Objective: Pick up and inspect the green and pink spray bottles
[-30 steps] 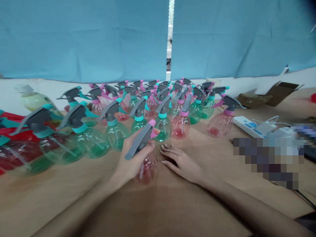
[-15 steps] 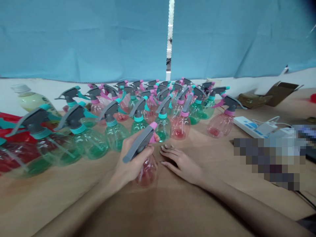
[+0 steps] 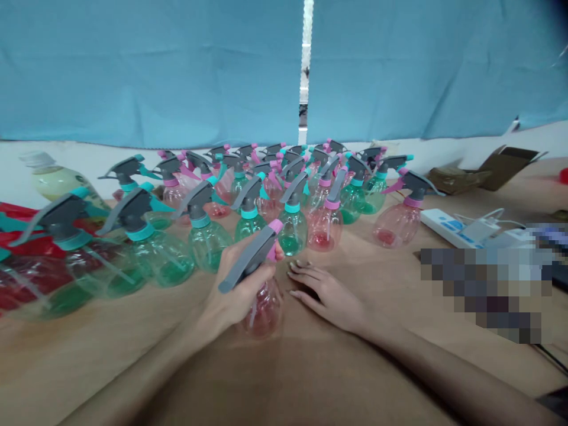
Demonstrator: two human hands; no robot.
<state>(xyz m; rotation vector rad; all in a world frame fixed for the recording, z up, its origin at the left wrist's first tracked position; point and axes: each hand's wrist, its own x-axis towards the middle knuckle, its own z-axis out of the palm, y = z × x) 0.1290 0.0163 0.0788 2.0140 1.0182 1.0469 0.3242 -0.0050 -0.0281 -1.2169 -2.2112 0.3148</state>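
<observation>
My left hand is wrapped round the neck of a pink spray bottle that stands on the brown table. Its grey trigger head with a pink nozzle tip sticks out above my fingers. My right hand lies flat on the table just right of the bottle, fingers stretched out and holding nothing. Behind both hands stand several green and pink spray bottles in rows.
Larger green bottles and red bags crowd the left side. A white power strip with cables, a blurred patch and a cardboard box lie on the right. A blue curtain hangs behind.
The pink bottle in my left hand has shifted slightly down and left. My right hand has stayed flat in place.
</observation>
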